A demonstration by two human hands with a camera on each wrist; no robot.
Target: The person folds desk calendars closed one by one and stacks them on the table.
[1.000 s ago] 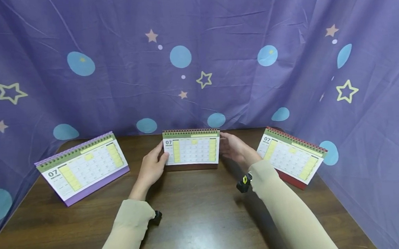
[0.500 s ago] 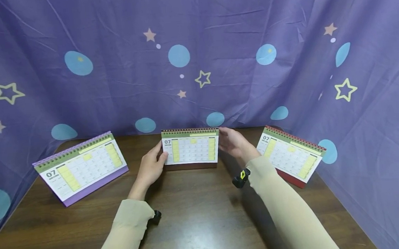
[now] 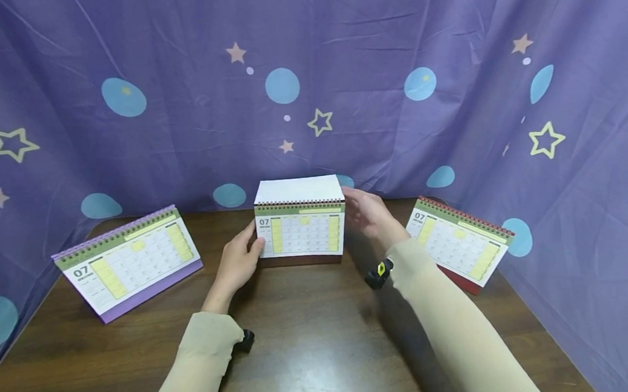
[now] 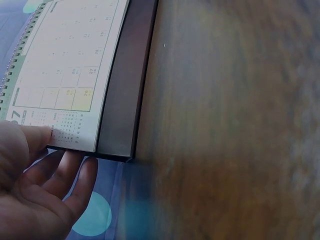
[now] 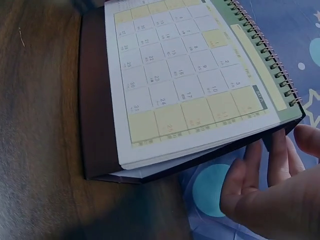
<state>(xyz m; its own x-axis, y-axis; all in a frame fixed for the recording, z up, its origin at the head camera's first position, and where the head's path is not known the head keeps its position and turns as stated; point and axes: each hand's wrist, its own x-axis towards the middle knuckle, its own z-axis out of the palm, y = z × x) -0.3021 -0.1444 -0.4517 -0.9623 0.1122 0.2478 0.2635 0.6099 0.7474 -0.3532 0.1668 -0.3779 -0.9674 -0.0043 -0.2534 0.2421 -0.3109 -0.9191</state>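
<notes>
A desk calendar with a dark brown stand and a top spiral stands mid-table, showing page 07. My left hand grips its left edge; in the left wrist view the thumb lies on the front and the fingers reach behind. Behind the spiral a blank white sheet is raised, sloping up and back. My right hand is at the calendar's back right corner. In the right wrist view its fingers extend behind the stand, partly hidden, with the thumb apart from them beside the spine.
A calendar with a purple stand is angled on the left. Another with a red stand stands on the right, partly behind my right sleeve. All three rest on the brown wooden table. A purple patterned curtain hangs close behind.
A white sheet has come up behind the middle calendar's spiral. My right hand has shifted slightly up and back beside it. My left hand keeps its place.
</notes>
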